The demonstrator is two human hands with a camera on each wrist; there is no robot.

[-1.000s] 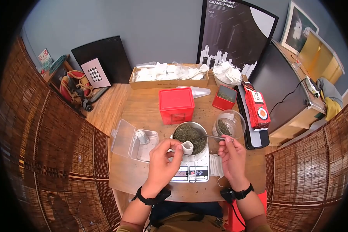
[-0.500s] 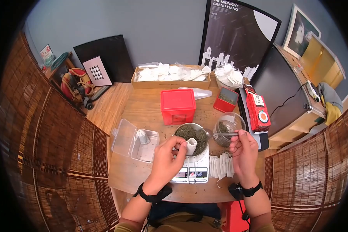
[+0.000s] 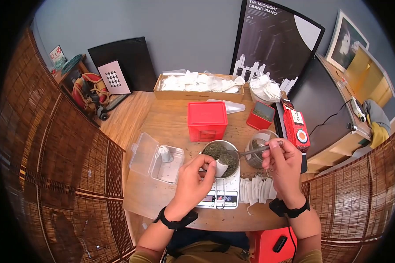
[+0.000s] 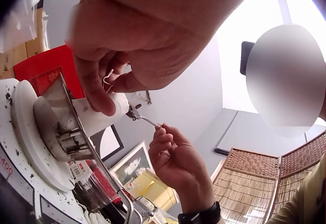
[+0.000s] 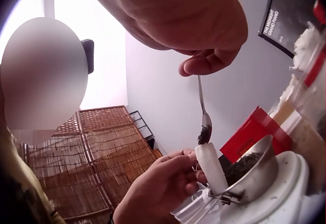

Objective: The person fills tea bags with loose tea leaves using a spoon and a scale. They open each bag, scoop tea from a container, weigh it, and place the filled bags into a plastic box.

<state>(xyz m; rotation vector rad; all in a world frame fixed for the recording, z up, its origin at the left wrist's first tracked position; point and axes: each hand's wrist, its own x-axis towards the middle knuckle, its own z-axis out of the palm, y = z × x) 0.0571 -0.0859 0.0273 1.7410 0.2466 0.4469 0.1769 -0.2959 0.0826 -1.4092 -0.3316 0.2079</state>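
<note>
My left hand (image 3: 193,180) pinches a small white tea bag (image 5: 212,169) upright, its open mouth upward, over a metal bowl (image 4: 53,114) of dry tea leaves. The bowl sits on a white kitchen scale (image 3: 227,187). In my right hand (image 3: 287,170) is the handle of a metal spoon (image 3: 258,150), held between thumb and fingers. The spoon's tip carries dark tea leaves (image 5: 204,134) and points down right at the bag's mouth. In the left wrist view my thumb and fingers grip the bag's side near its top.
A clear plastic box (image 3: 156,174) with one white bag (image 3: 165,154) stands left. Right of the scale lie several white bags (image 3: 254,189). Behind are a red canister (image 3: 207,120), a clear round jar (image 3: 253,163), a small red tin (image 3: 260,117) and a carton of white bags (image 3: 197,95).
The spoon first swings right, away from the bowl, then comes back left to the bag's mouth. The left hand keeps hold of the bag over the bowl.
</note>
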